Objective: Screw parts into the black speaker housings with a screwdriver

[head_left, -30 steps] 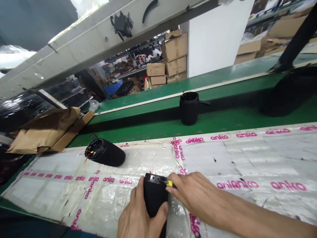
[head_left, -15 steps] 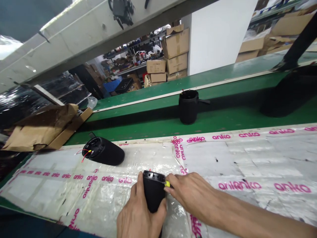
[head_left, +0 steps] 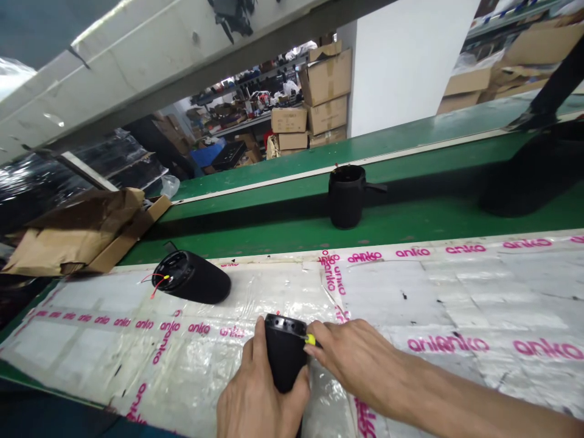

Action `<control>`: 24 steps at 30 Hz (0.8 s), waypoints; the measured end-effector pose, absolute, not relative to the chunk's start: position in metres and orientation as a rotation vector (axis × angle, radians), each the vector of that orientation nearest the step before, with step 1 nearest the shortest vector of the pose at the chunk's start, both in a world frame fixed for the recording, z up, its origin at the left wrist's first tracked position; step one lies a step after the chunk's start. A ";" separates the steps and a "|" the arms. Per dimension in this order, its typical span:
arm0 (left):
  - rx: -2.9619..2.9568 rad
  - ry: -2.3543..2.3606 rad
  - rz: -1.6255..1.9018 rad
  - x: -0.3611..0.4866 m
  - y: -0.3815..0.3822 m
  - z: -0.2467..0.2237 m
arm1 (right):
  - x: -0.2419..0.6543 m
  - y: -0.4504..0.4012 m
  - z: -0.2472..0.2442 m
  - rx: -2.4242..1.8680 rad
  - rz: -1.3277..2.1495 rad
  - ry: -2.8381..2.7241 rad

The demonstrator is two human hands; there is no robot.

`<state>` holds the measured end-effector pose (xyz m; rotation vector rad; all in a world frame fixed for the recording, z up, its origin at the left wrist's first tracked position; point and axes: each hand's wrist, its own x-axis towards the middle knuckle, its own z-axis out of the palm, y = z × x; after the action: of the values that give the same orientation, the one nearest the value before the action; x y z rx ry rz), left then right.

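My left hand [head_left: 262,386] is wrapped round a black cylindrical speaker housing [head_left: 285,359], fingers on its left side and thumb on its right. The housing leans, with its holed plastic rim facing up and away. In my closed right hand [head_left: 349,353] is a small yellow-and-black tool [head_left: 311,339] that looks like a screwdriver. Its tip meets the right side of the rim; most of its handle is hidden in my fingers. A second speaker housing [head_left: 196,280] lies on its side to the left, red wires sticking out of its open end.
Beyond the plastic-covered work surface [head_left: 255,286] runs a green conveyor belt [head_left: 255,228]. An open-topped black housing [head_left: 345,201] with a strap stands on it. A torn cardboard box [head_left: 109,243] sits at the left. A grey beam [head_left: 137,67] crosses overhead.
The view has shifted very slightly. Both hands, the held speaker housing and the tool keep almost the same positions; the tool's tip stays at the rim.
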<state>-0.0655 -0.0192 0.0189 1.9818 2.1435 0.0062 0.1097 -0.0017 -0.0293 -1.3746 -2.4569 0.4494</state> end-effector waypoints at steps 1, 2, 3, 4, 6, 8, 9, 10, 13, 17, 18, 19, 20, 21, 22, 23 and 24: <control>1.985 2.144 0.008 -0.065 -0.019 0.019 | 0.109 -0.002 -0.031 -1.379 0.446 -2.457; 1.989 2.145 0.009 -0.065 -0.019 0.018 | 0.108 -0.002 -0.032 -1.388 0.436 -2.457; 1.994 2.149 0.008 -0.065 -0.019 0.018 | 0.106 -0.002 -0.033 -1.405 0.415 -2.459; 2.001 2.151 0.004 -0.065 -0.019 0.018 | 0.105 -0.001 -0.033 -1.425 0.387 -2.464; 2.010 2.162 -0.012 -0.064 -0.018 0.017 | 0.102 -0.001 -0.032 -1.454 0.333 -2.494; 2.015 2.174 -0.028 -0.064 -0.017 0.016 | 0.100 0.001 -0.027 -1.461 0.313 -2.551; 2.017 2.176 -0.034 -0.064 -0.016 0.016 | 0.099 0.001 -0.023 -1.464 0.311 -2.578; 2.018 2.174 -0.037 -0.064 -0.016 0.016 | 0.099 0.002 -0.020 -1.468 0.307 -2.598; 2.017 2.154 -0.044 -0.066 -0.015 0.014 | 0.098 0.004 -0.014 -1.464 0.264 -2.627; 2.019 2.160 -0.036 -0.070 -0.014 0.010 | 0.096 0.005 -0.018 -1.421 0.182 -2.646; 2.023 2.158 -0.035 -0.071 -0.013 0.009 | 0.096 0.004 -0.020 -1.426 0.175 -2.635; 2.028 2.153 -0.035 -0.072 -0.013 0.009 | 0.095 0.004 -0.022 -1.427 0.174 -2.615; 2.029 2.150 -0.040 -0.072 -0.013 0.009 | 0.095 0.003 -0.025 -1.433 0.174 -2.586; 2.026 2.148 -0.045 -0.071 -0.013 0.009 | 0.094 0.002 -0.027 -1.437 0.167 -2.557; 2.021 2.147 -0.049 -0.071 -0.013 0.010 | 0.093 0.001 -0.030 -1.439 0.159 -2.535; 2.016 2.147 -0.051 -0.069 -0.013 0.011 | 0.092 0.000 -0.033 -1.444 0.150 -2.517; 2.014 2.147 -0.050 -0.068 -0.013 0.012 | 0.091 0.000 -0.036 -1.450 0.139 -2.501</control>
<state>-0.0681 -0.0130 0.0123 2.0139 2.1471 -0.0496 0.0914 -0.0004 -0.0355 -1.4497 -2.5012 0.1391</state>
